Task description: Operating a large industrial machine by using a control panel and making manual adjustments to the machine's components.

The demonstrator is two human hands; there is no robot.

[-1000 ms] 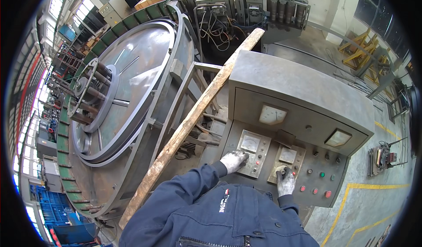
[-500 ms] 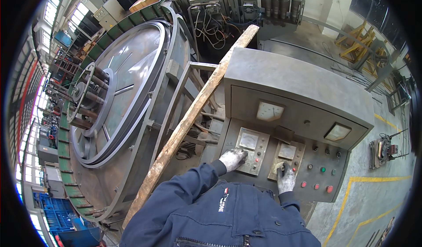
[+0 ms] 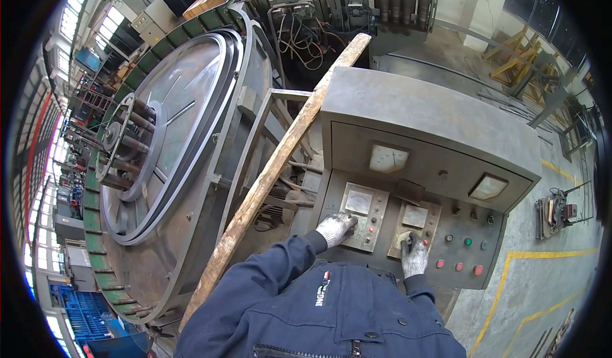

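A grey steel control desk [image 3: 433,106] stands in front of me, with meters and buttons on its face. My left hand [image 3: 336,228], in a white knit glove with dark grey fingertips, is closed at the lower part of the left meter panel [image 3: 366,208]; what its fingers hold is hidden. My right hand [image 3: 414,256], gloved alike, has its fingers closed round a control knob [image 3: 405,237] low on the right meter panel [image 3: 417,216]. To the left, a large round metal turntable [image 3: 185,119] carries a hub of upright posts.
A long rough wooden plank [image 3: 271,173] leans between turntable and desk. Red [image 3: 478,270] and green buttons [image 3: 468,242] sit right of my right hand. Behind are machines with loose cables [image 3: 299,42]. Yellow floor lines [image 3: 510,269] and a small cart [image 3: 554,218] lie to the right.
The slots on the turntable have shifted round counter-clockwise, so it has turned a little. Both hands stay at their places on the panels. The view has shifted slightly.
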